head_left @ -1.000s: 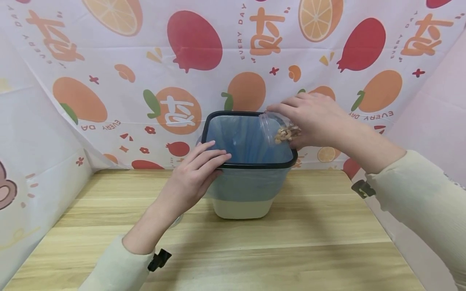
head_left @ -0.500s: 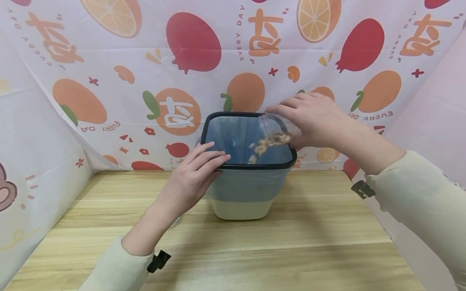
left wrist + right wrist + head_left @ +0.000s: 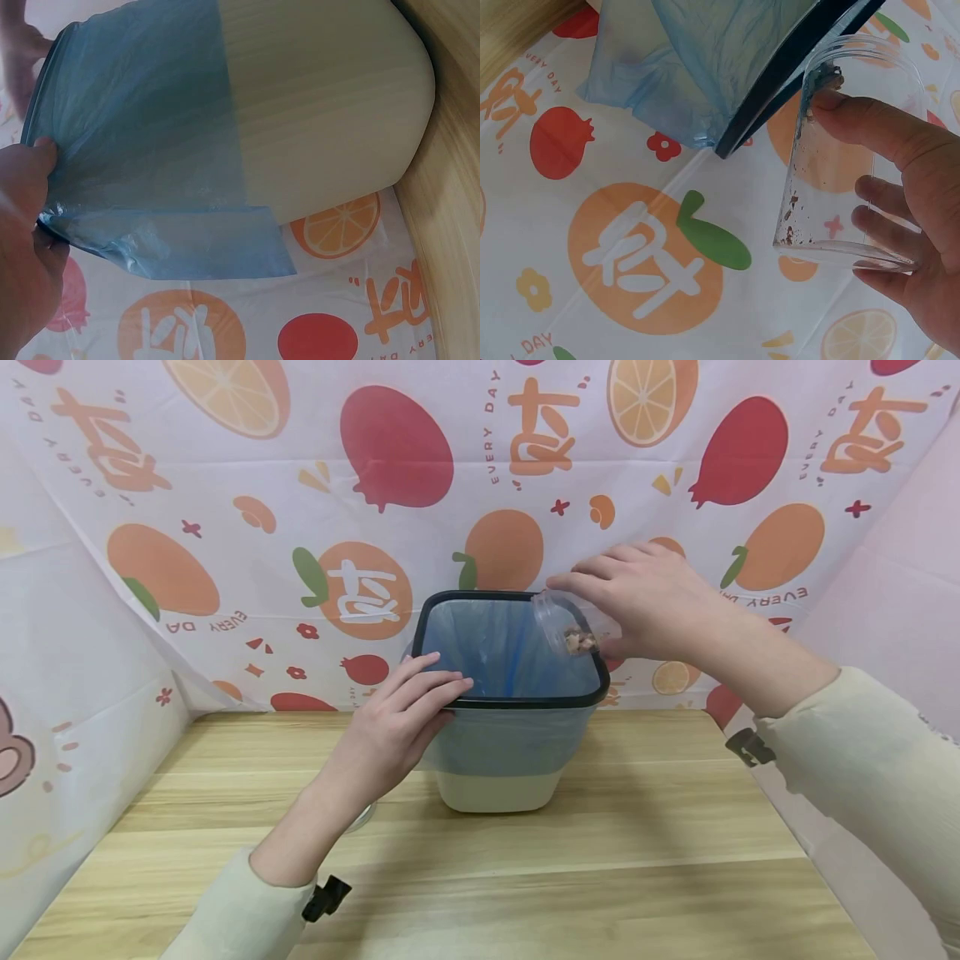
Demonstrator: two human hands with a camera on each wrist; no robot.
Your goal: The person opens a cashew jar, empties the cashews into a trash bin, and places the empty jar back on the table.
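A clear plastic jar (image 3: 551,614) is tilted on its side, its mouth over the right part of a trash bin (image 3: 498,793). My right hand (image 3: 648,606) grips the jar, with thumb and fingers round its wall in the right wrist view. A small clump of brownish nut pieces (image 3: 580,642) lies inside near the mouth, and dark crumbs cling to the wall. A blue bag (image 3: 517,739) lines the cream bin and folds over outside its black rim (image 3: 525,702). My left hand (image 3: 393,714) holds the rim's near left corner, fingers over it and thumb outside.
A small clear round object (image 3: 362,817), perhaps a lid, lies on the wooden table (image 3: 600,877), partly hidden behind my left forearm. A fruit-print cloth (image 3: 285,552) hangs right behind the bin. A loose bag corner (image 3: 225,244) sticks out from the bin's side.
Light-coloured nuts poured from the jar into the bin half a second ago; far fewer pieces are in the jar now. My right hand has tipped slightly, while my left hand stays put.
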